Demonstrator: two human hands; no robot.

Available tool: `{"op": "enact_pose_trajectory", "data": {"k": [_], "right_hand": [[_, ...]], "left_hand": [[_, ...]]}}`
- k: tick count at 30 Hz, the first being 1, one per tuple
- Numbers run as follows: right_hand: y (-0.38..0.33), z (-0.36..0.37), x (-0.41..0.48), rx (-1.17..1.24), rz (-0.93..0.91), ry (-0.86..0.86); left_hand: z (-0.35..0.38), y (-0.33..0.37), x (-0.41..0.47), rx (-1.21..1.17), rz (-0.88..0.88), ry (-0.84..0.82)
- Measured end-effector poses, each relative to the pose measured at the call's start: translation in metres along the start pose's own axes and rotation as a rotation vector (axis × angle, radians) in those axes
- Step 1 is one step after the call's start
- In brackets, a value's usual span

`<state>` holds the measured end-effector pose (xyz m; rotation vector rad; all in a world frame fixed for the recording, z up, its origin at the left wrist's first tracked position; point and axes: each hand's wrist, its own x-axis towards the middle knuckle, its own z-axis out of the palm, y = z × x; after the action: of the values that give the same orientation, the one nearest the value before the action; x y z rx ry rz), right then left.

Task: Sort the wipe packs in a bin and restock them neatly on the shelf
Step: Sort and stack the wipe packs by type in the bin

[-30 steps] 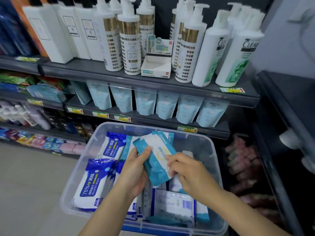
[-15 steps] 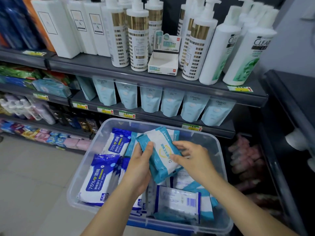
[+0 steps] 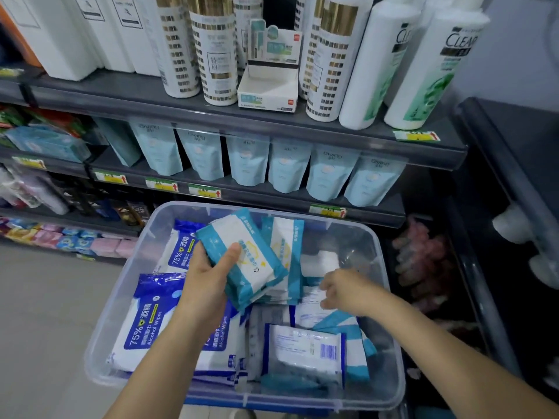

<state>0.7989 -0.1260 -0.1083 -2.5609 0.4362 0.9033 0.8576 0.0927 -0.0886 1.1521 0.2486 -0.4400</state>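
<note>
Teal wipe pack [image 3: 248, 261]: held tilted above the middle of the clear bin [image 3: 385, 267], grasped by the left grip [image 3: 208, 279] with the thumb across its face and the fingers beneath. Another like pack appears to be stacked under it.

Change noted: half a second ago both grips were on this pack. The right grip [image 3: 348, 290] has since let go and dropped to the loose packs lying on the bin's right side. Whether its fingers have pinched one yet cannot be told.

Judgement: sorting is under way, with like packs being gathered into the left grip. No restocking has begun. Blue alcohol wipe packs [image 3: 145, 322] lie at the bin's left.

Clearances: the bin's far rim sits near the lower shelf lip [image 3: 378, 219], which carries pale refill pouches [image 3: 326, 173]. There is bare room at the bin's far right corner. The upper shelf [image 3: 272, 122] is crowded with shampoo bottles [image 3: 423, 71].
</note>
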Motion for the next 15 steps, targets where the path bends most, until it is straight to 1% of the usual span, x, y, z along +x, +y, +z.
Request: {"op": "enact_pose_trajectory", "data": {"k": [2,4,5,7,11,15], "right_hand": [[0.000,0.007,-0.002,-0.157,0.001,-0.093],[0.000,0.012,-0.003,-0.199,0.021,-0.073],[0.001,0.012,-0.006,-0.165,0.031,-0.040],[0.003,0.007,-0.013,-0.087,-0.011,0.062],[0.009,-0.026,-0.032,0.081,-0.069,0.312],[0.021,-0.061,-0.055,0.380,-0.079,0.419]], "left_hand": [[0.001,-0.002,0.000,-0.004,-0.016,-0.012],[0.003,-0.004,0.001,-0.005,-0.035,-0.024],[0.004,-0.005,0.001,-0.006,-0.045,-0.031],[0.006,-0.006,0.001,-0.005,-0.059,-0.041],[0.009,-0.006,0.000,-0.013,-0.050,-0.064],[0.012,-0.006,-0.002,-0.044,-0.047,-0.074]]}}
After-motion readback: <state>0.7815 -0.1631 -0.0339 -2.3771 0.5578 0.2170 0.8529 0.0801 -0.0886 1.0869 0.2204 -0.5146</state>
